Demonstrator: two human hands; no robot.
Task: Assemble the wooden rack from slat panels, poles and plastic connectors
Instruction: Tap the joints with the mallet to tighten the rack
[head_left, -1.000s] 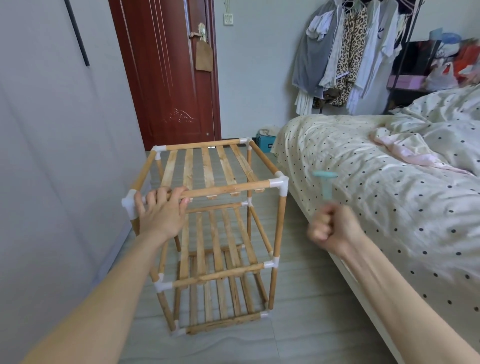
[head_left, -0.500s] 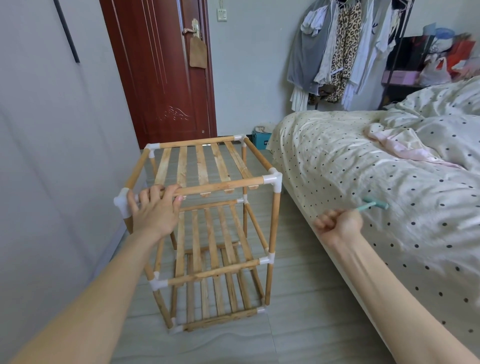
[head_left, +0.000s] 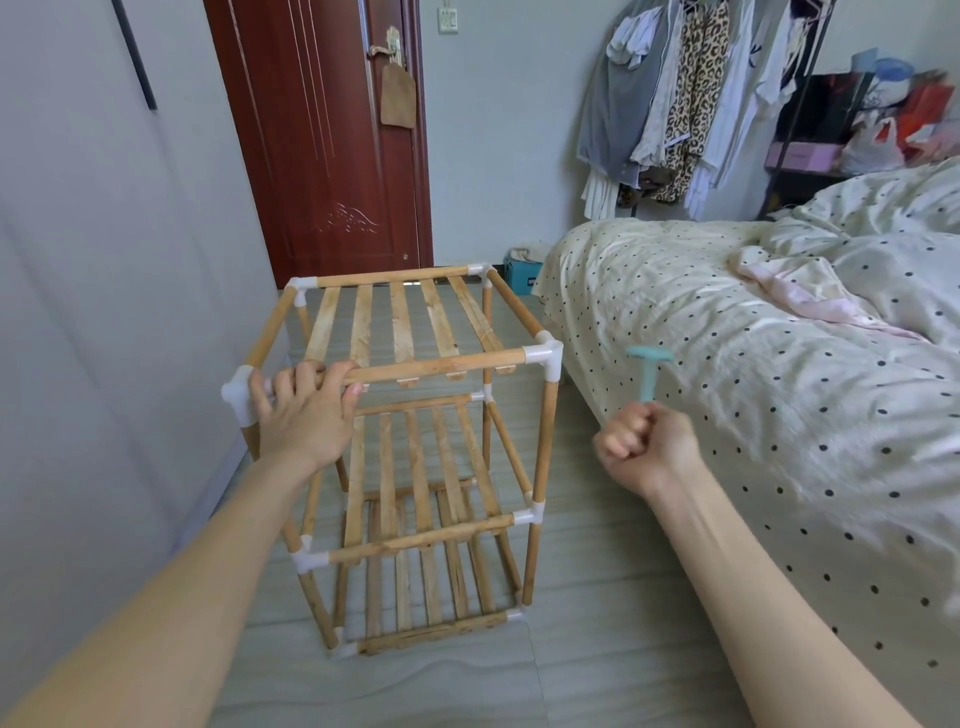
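Observation:
A three-tier wooden rack (head_left: 415, 452) stands upright on the floor, made of slat panels, poles and white plastic connectors. My left hand (head_left: 304, 410) grips the near top pole beside the front left corner connector (head_left: 236, 392). To the right of the rack, my right hand (head_left: 647, 449) is a fist around the handle of a small teal hammer (head_left: 649, 371), whose head points up. The hammer is raised level with the front right top connector (head_left: 544, 358) and apart from it.
A grey wall (head_left: 104, 312) runs close along the rack's left side. A bed with a dotted cover (head_left: 753, 364) fills the right. Behind stand a red-brown door (head_left: 332, 145), a small teal box (head_left: 522, 275) and a clothes rail (head_left: 691, 98).
The hammer swung down toward the bed half a second ago and is now raised upright again. My left hand keeps its grip on the top pole. The view shifted slightly.

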